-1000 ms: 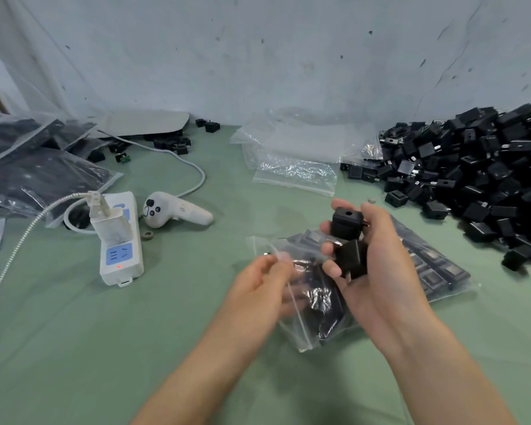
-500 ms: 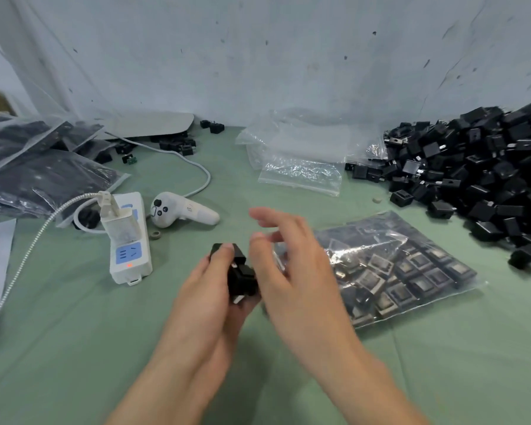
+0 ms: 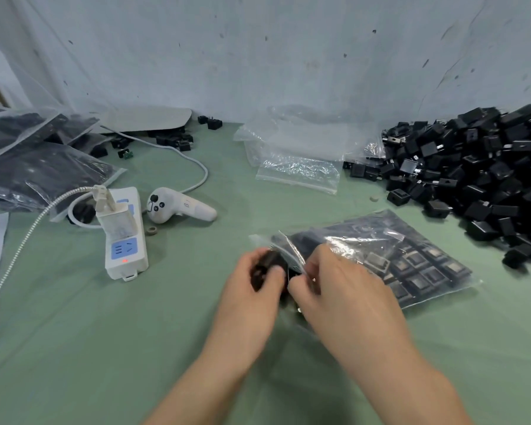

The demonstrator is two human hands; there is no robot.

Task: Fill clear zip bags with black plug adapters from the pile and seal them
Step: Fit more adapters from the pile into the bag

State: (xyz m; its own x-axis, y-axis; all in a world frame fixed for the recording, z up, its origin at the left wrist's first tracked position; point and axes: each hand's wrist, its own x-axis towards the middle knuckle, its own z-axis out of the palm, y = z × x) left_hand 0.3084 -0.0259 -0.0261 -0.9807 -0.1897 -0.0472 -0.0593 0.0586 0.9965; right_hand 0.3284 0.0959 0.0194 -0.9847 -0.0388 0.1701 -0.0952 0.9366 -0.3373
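Centre of green tabletop (image 3: 74, 332): clear zip bag (image 3: 411, 271) lying flat, part-filled with rows of black adapters, mouth facing 9 o'clock. At the mouth: left hand (image 3: 252, 299), fingers (image 3: 275, 275) curled round a black plug adapter (image 3: 269, 260); right hand (image 3: 344, 292), fingers (image 3: 299, 285) pinching the bag's lip. 2 o'clock: loose pile (image 3: 478, 179) of adapters. 12 o'clock: empty zip bags (image 3: 298, 171). 10 o'clock: filled bags (image 3: 37, 170), stacked.
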